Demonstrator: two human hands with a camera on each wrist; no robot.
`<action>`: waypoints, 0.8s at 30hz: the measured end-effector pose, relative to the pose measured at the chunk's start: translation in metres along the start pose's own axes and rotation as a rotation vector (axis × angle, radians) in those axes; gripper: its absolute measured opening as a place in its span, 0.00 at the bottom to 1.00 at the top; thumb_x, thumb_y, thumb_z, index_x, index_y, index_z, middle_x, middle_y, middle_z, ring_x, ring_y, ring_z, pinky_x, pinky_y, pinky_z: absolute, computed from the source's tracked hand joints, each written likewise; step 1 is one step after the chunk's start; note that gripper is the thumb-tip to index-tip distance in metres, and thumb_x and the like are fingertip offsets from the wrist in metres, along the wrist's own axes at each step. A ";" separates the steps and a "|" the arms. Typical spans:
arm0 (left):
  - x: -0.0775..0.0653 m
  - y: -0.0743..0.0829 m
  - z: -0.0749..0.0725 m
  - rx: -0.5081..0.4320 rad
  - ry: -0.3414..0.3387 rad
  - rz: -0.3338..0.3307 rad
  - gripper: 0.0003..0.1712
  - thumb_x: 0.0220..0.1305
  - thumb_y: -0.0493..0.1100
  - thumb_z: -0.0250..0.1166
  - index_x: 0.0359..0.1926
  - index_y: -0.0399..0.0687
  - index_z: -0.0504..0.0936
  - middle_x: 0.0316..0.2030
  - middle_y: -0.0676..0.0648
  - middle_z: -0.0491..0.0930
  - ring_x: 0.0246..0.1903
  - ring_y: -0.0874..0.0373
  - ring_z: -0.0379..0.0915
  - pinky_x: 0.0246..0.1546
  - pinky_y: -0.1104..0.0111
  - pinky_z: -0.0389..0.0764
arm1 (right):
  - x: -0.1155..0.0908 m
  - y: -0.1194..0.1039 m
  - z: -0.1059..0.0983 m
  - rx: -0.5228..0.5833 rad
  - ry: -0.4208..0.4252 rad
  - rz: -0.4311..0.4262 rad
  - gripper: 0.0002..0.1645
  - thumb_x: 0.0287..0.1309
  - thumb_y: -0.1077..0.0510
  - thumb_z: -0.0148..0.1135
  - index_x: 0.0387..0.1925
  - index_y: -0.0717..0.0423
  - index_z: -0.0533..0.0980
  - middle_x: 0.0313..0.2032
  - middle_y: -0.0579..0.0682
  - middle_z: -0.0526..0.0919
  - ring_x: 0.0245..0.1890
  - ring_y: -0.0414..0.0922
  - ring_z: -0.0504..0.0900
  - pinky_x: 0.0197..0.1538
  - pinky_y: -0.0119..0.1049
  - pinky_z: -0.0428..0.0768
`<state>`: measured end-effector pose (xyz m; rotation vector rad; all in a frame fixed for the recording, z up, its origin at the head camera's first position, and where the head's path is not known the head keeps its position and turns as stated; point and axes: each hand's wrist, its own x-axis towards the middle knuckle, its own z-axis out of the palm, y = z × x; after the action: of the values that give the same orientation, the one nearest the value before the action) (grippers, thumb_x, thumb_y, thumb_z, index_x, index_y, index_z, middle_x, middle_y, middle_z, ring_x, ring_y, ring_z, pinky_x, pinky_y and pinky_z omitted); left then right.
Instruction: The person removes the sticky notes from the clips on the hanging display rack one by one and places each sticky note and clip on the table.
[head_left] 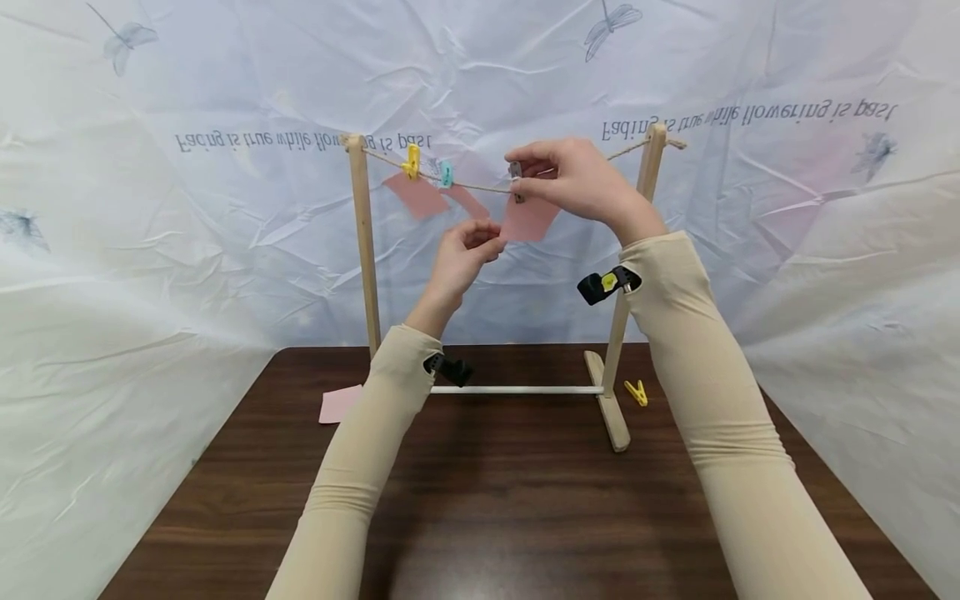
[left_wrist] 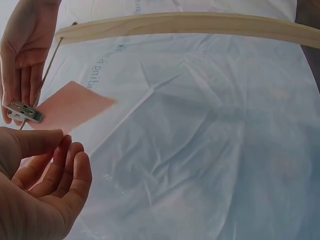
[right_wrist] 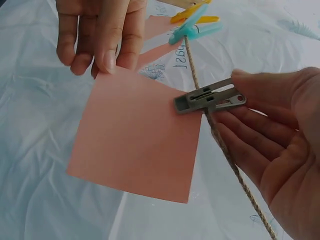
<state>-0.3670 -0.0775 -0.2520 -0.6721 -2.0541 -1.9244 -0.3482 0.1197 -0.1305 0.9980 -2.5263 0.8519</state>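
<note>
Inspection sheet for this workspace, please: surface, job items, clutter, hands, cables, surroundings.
Surface: dark wood-grain table, carrying a wooden frame strung with twine.
Job items: pink paper square at the twine, gray clothespin on its edge; two other pink papers hang by a yellow clothespin and a teal clothespin.
Clutter: loose yellow clothespin beside the frame's right foot; loose pink paper on the table's left, partly behind the left sleeve.
Left hand: pinches a corner of the square.
Right hand: holds the gray clothespin.
Cables: nothing seen.
Surroundings: creased pale sheeting, printed with dragonflies and lettering.
</note>
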 end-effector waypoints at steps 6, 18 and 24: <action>-0.001 0.000 -0.002 -0.008 0.037 0.000 0.13 0.68 0.36 0.66 0.51 0.34 0.82 0.44 0.40 0.83 0.46 0.40 0.80 0.48 0.62 0.83 | 0.002 0.003 0.008 -0.031 0.098 -0.042 0.20 0.72 0.56 0.60 0.61 0.56 0.79 0.51 0.54 0.85 0.51 0.46 0.84 0.55 0.39 0.79; -0.001 -0.001 -0.005 0.007 0.048 -0.015 0.12 0.67 0.36 0.68 0.50 0.35 0.84 0.39 0.42 0.84 0.44 0.41 0.81 0.47 0.62 0.84 | 0.001 0.002 0.015 0.077 0.322 -0.146 0.11 0.67 0.57 0.66 0.47 0.57 0.87 0.43 0.50 0.89 0.41 0.39 0.86 0.49 0.30 0.82; -0.003 -0.001 -0.007 0.022 0.046 -0.045 0.13 0.67 0.36 0.68 0.50 0.35 0.84 0.39 0.42 0.84 0.44 0.39 0.80 0.48 0.60 0.84 | -0.001 0.001 0.013 0.161 0.413 -0.177 0.11 0.66 0.59 0.66 0.47 0.57 0.87 0.43 0.52 0.89 0.41 0.38 0.86 0.50 0.31 0.82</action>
<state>-0.3661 -0.0845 -0.2539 -0.5757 -2.0761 -1.9195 -0.3488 0.1131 -0.1418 0.9599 -2.0205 1.0921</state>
